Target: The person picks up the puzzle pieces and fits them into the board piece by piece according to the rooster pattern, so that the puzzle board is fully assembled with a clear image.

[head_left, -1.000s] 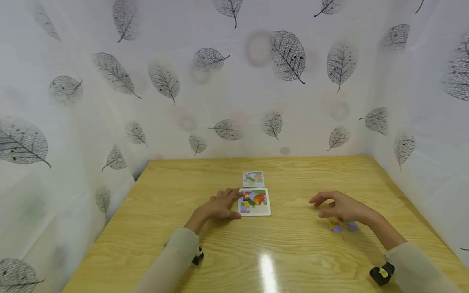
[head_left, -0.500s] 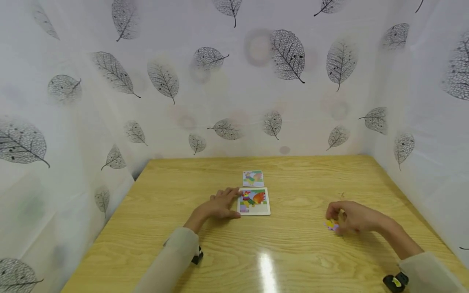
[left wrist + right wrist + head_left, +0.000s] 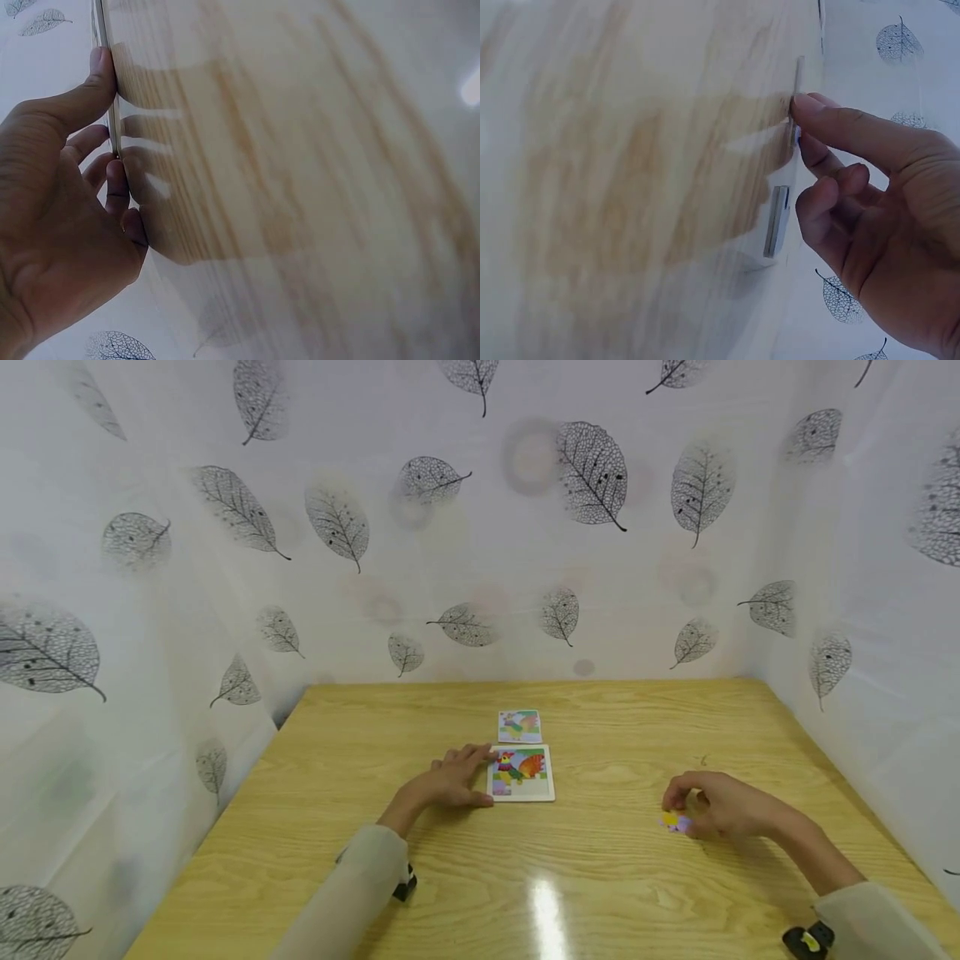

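Observation:
A small square jigsaw board [image 3: 532, 793] in a white frame lies at the table's middle, with a colourful rooster picture and a pale bare patch at lower right. My left hand [image 3: 453, 778] holds its left side, thumb at the near corner and forefinger at the far one. Off to the right, my right hand [image 3: 723, 808] pinches at a yellow-and-purple jigsaw piece [image 3: 672, 821] low over the table. In the right wrist view a thin edge-on piece [image 3: 799, 79] meets the thumb tip. A second piece [image 3: 777, 222] lies apart, below the fingers.
A paler rooster picture card [image 3: 519, 727] lies just behind the board. The wooden table [image 3: 600, 868] ends at a white curtain [image 3: 480, 552] with leaf prints at the back and sides. Cameras sit on both wrists.
My right hand has moved right and nearer, down onto the loose pieces, and the yellow-and-purple piece has shifted slightly left. A purple piece is now hidden behind the hand. My left hand stays put.

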`<act>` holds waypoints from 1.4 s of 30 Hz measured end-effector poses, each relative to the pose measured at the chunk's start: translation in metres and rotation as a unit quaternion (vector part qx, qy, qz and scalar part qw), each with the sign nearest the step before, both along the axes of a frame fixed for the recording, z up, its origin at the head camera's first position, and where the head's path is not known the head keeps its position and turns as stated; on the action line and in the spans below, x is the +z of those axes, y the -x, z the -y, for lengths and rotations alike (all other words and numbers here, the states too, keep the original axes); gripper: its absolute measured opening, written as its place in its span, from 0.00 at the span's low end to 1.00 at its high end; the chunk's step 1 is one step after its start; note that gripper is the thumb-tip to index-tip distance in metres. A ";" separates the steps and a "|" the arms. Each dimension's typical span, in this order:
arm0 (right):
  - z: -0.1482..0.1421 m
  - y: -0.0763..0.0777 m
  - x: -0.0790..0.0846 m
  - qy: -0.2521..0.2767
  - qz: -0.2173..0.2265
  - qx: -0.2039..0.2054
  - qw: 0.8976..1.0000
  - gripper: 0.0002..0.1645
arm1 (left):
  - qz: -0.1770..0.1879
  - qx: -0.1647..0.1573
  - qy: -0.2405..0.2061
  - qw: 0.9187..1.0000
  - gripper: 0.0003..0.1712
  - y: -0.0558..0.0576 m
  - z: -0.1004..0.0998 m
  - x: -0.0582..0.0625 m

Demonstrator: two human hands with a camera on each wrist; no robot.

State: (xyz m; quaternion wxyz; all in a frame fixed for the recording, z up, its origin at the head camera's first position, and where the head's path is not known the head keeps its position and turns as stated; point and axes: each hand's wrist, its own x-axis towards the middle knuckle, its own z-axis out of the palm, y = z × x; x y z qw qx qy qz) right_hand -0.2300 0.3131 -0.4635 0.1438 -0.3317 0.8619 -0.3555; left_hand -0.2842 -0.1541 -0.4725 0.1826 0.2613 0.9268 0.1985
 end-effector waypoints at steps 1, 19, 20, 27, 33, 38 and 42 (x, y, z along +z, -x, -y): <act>0.000 0.000 0.000 0.000 0.001 0.000 1.000 0.15 | 0.001 0.000 0.001 1.000 0.51 0.000 0.000 0.000; 0.029 0.009 0.003 0.052 0.046 0.011 0.998 0.13 | -0.004 0.004 0.000 1.000 0.51 -0.002 -0.002 0.000; 0.033 0.009 0.004 0.055 0.044 0.011 0.997 0.13 | -0.004 0.004 0.000 1.000 0.51 -0.002 -0.002 0.000; 0.063 0.020 0.003 0.057 0.021 0.010 0.998 0.13 | 0.002 0.010 0.001 1.000 0.49 -0.002 -0.003 0.001; 0.090 0.033 0.001 0.045 0.016 0.003 0.999 0.13 | 0.000 0.012 0.004 1.000 0.50 -0.001 -0.004 0.001; 0.111 0.043 0.001 0.050 0.018 0.002 0.999 0.13 | -0.001 0.015 0.004 1.000 0.49 -0.002 -0.005 0.002; 0.127 0.049 0.000 0.053 0.013 0.004 0.998 0.14 | -0.002 0.017 0.004 1.000 0.48 -0.003 -0.005 0.003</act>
